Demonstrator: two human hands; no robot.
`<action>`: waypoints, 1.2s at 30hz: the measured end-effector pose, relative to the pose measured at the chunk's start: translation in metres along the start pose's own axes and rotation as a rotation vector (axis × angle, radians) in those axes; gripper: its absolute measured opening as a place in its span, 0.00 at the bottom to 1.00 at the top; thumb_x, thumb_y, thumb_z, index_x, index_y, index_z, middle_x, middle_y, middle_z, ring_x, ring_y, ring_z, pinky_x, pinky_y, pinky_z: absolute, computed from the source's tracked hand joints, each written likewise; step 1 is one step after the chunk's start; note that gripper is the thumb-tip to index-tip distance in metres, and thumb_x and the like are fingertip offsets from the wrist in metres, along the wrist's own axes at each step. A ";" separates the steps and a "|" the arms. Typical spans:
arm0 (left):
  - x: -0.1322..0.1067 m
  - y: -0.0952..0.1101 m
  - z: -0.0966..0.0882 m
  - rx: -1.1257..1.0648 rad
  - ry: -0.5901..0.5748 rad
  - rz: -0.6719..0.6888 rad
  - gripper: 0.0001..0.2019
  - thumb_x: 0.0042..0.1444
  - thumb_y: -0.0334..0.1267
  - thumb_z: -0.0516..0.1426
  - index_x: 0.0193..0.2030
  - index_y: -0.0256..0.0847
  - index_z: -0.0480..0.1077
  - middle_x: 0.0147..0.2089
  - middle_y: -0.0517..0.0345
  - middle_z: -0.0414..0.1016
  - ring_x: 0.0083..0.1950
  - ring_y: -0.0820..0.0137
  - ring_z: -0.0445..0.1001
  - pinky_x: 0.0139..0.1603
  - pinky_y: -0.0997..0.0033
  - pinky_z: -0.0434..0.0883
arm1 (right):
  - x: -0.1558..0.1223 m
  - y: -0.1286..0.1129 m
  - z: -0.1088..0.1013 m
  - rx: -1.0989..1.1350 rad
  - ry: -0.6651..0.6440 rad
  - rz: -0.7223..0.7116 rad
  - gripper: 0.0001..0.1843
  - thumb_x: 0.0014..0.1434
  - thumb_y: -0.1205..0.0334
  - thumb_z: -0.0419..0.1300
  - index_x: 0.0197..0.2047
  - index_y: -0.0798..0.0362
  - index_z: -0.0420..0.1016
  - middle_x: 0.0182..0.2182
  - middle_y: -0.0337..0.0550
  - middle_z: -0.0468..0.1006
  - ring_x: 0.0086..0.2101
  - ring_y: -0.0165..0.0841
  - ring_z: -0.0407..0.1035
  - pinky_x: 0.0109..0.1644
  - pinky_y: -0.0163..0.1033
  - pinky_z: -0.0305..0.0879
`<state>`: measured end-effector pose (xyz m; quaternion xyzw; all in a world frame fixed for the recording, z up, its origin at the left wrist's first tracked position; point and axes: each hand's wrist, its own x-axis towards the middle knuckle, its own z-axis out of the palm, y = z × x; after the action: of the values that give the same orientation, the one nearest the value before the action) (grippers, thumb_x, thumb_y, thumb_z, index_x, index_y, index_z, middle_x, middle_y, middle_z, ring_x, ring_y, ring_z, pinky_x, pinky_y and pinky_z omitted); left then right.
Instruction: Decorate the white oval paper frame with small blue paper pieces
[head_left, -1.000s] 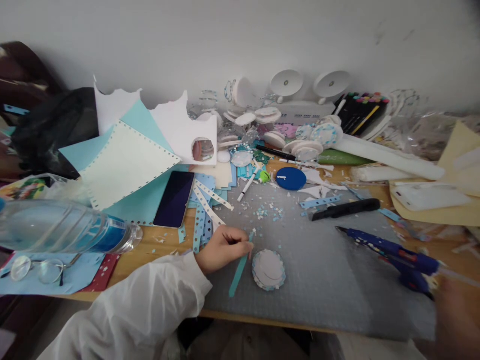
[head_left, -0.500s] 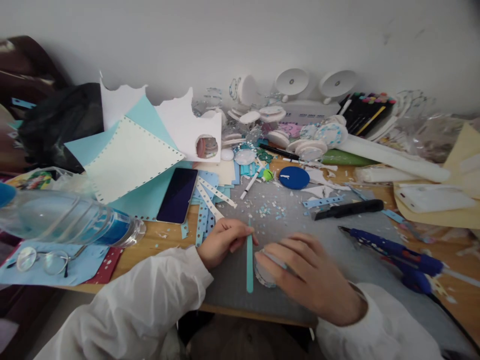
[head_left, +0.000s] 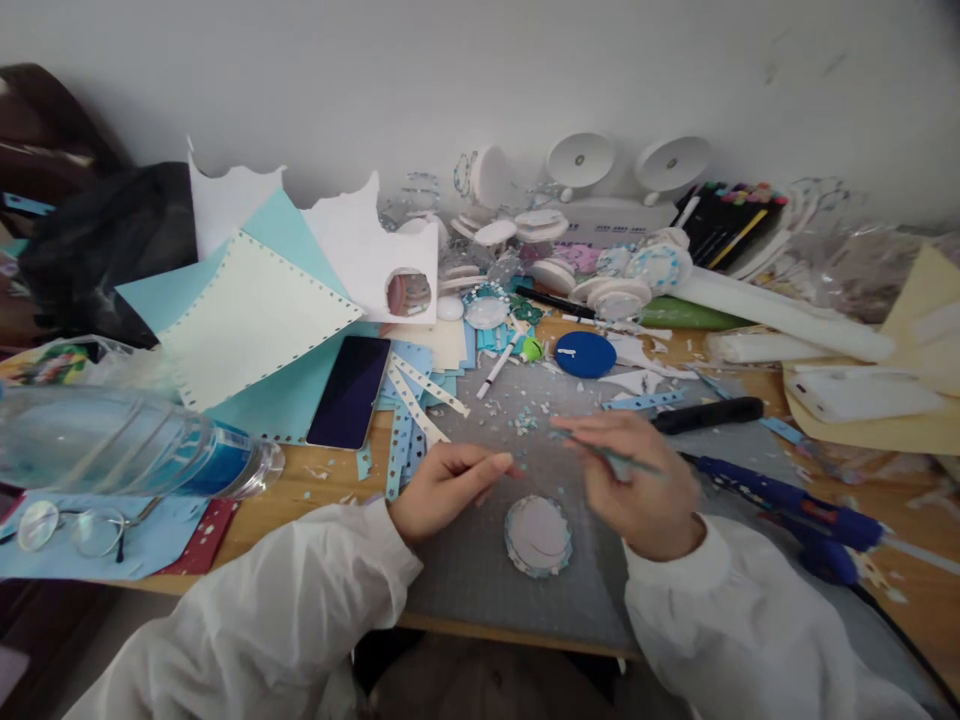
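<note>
My right hand is closed on slender teal tweezers, slanting through the fingers with the tip toward the left, above the grey mat. Motion blurs their tip, and whether it grips a piece cannot be made out. On the left, my left hand has thumb and forefinger pinched together; anything between them is too small to name. Below and between both hands lies a round white disc, edged with small pale blue and white bits. Neither hand touches it. Tiny paper confetti is scattered just beyond.
A phone, a water bottle and glasses are on the left. To the right lie a black cutter knife and a blue glue gun. A blue oval and white decorated discs crowd the back.
The tweezers have passed from my left hand to my right. My right hand has lifted off the disc, moving up and right, and the disc is now uncovered.
</note>
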<state>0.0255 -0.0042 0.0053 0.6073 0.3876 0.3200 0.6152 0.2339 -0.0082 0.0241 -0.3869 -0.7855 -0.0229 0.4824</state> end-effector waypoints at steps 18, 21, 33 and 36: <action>0.002 -0.003 0.001 0.464 -0.161 0.110 0.04 0.56 0.33 0.56 0.32 0.37 0.71 0.28 0.60 0.68 0.27 0.76 0.63 0.27 0.77 0.60 | -0.022 0.014 0.002 0.450 0.177 0.613 0.04 0.59 0.63 0.60 0.36 0.50 0.67 0.25 0.37 0.72 0.24 0.30 0.68 0.26 0.35 0.69; 0.000 -0.002 0.002 0.203 -0.150 -0.044 0.07 0.58 0.37 0.56 0.33 0.36 0.68 0.25 0.62 0.65 0.25 0.77 0.61 0.25 0.78 0.59 | -0.026 0.014 0.002 0.586 0.161 0.652 0.04 0.60 0.61 0.60 0.38 0.50 0.67 0.28 0.38 0.72 0.25 0.30 0.69 0.28 0.36 0.69; 0.002 0.001 0.004 -0.117 -0.139 -0.138 0.15 0.54 0.46 0.62 0.31 0.34 0.67 0.21 0.62 0.69 0.19 0.80 0.60 0.22 0.79 0.59 | -0.027 -0.004 0.000 0.758 0.008 0.681 0.02 0.62 0.63 0.58 0.39 0.49 0.67 0.32 0.40 0.69 0.31 0.31 0.72 0.34 0.38 0.72; 0.003 0.001 0.004 -0.134 -0.124 -0.154 0.16 0.53 0.48 0.62 0.31 0.35 0.67 0.20 0.62 0.69 0.18 0.81 0.60 0.21 0.79 0.58 | -0.026 -0.003 0.000 0.714 -0.014 0.639 0.02 0.62 0.63 0.58 0.39 0.49 0.68 0.31 0.40 0.69 0.33 0.33 0.72 0.35 0.39 0.72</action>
<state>0.0305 -0.0035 0.0061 0.5518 0.3720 0.2590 0.7001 0.2377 -0.0259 0.0045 -0.4193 -0.5892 0.4002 0.5628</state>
